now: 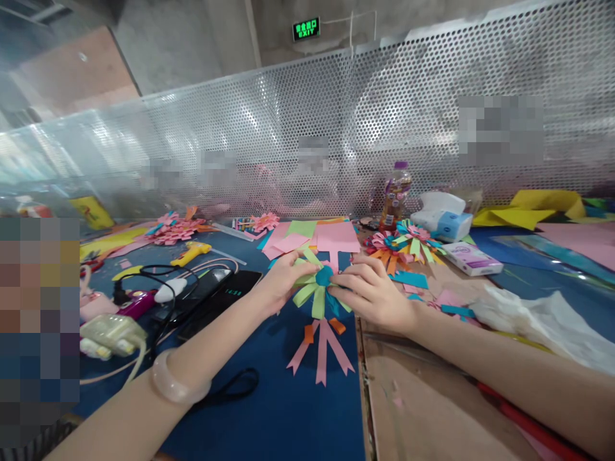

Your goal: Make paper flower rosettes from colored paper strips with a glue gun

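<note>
Between my hands is a paper flower (318, 302) with light green looped petals and a blue round centre. My left hand (283, 276) grips its left side, fingers closed on the petals. On the opposite side my right hand (372, 291) has its fingers bent against the petals and the blue centre. Blue paper shows under the flower's lower right. Below it, pink paper strips (323, 355) with notched ends fan out over the blue table surface, with small orange paper pieces (338, 326) beside them. How the strips join the flower cannot be seen.
Left of my arm lie phones (230, 298), cables, a yellow glue gun (191, 253) and a power strip. Pink paper sheets (339, 235) lie behind the flower. Finished paper flowers (418, 240), a drink bottle (396, 195) and tissues (444, 214) stand back right. A perforated metal screen (230, 121) closes the far side.
</note>
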`<action>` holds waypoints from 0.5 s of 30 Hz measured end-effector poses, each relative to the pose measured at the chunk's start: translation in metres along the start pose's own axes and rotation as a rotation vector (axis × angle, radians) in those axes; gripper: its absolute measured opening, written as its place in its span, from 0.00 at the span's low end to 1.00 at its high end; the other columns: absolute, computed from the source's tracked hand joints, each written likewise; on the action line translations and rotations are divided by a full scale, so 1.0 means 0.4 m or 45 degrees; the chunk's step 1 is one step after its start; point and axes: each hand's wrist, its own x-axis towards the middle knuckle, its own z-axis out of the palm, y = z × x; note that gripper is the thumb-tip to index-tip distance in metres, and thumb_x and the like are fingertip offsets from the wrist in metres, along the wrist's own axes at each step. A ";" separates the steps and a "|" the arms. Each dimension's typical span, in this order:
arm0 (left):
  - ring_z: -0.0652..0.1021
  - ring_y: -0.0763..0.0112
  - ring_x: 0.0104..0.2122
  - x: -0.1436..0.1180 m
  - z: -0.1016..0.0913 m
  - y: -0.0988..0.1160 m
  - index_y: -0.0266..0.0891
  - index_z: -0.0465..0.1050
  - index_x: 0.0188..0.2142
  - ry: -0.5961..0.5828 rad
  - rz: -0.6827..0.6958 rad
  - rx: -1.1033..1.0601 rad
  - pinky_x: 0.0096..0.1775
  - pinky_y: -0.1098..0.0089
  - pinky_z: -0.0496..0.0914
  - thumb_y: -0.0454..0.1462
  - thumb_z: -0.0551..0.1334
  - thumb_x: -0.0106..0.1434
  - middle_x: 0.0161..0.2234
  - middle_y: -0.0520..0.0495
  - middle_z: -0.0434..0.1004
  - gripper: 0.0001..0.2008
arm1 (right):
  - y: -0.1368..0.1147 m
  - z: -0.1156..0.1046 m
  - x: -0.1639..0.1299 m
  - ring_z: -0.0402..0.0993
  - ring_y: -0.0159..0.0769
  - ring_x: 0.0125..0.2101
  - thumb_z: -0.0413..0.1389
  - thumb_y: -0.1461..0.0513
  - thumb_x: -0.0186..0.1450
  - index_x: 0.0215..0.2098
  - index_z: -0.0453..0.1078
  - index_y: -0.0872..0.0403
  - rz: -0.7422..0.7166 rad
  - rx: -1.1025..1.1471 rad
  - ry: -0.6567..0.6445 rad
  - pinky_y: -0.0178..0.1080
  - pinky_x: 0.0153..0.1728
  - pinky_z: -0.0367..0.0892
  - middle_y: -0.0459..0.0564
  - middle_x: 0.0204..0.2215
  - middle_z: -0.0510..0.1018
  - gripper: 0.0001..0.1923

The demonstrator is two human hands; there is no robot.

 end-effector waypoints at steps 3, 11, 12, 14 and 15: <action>0.77 0.71 0.32 -0.003 0.001 0.003 0.39 0.70 0.46 -0.004 0.011 0.002 0.36 0.70 0.70 0.33 0.65 0.52 0.38 0.46 0.76 0.20 | 0.000 0.000 0.001 0.66 0.37 0.39 0.48 0.69 0.66 0.40 0.70 0.57 0.007 0.004 -0.003 0.47 0.46 0.61 0.50 0.37 0.78 0.09; 0.76 0.72 0.31 -0.004 0.002 0.007 0.38 0.70 0.44 -0.019 -0.007 -0.032 0.34 0.71 0.69 0.34 0.64 0.53 0.33 0.48 0.75 0.17 | 0.001 0.002 0.002 0.67 0.38 0.39 0.49 0.69 0.65 0.40 0.70 0.57 0.013 0.008 0.006 0.46 0.46 0.61 0.50 0.36 0.78 0.09; 0.75 0.72 0.31 -0.003 0.002 0.008 0.38 0.70 0.44 -0.018 -0.009 -0.032 0.34 0.71 0.69 0.34 0.64 0.53 0.33 0.49 0.75 0.17 | 0.001 0.002 0.002 0.67 0.38 0.39 0.49 0.69 0.65 0.40 0.70 0.57 0.012 0.008 0.005 0.46 0.45 0.61 0.50 0.36 0.78 0.09; 0.75 0.72 0.30 -0.003 0.003 0.009 0.38 0.69 0.45 -0.010 -0.016 -0.028 0.33 0.71 0.68 0.33 0.64 0.52 0.33 0.49 0.75 0.19 | 0.000 0.001 0.003 0.67 0.38 0.39 0.49 0.69 0.65 0.40 0.70 0.57 0.014 0.005 0.002 0.46 0.46 0.61 0.50 0.37 0.78 0.09; 0.75 0.72 0.30 -0.003 0.003 0.010 0.38 0.69 0.45 -0.009 -0.017 -0.026 0.33 0.72 0.68 0.33 0.64 0.52 0.32 0.49 0.74 0.19 | 0.000 0.001 0.003 0.67 0.38 0.39 0.49 0.69 0.65 0.40 0.70 0.57 0.016 0.004 -0.001 0.46 0.46 0.61 0.50 0.37 0.78 0.09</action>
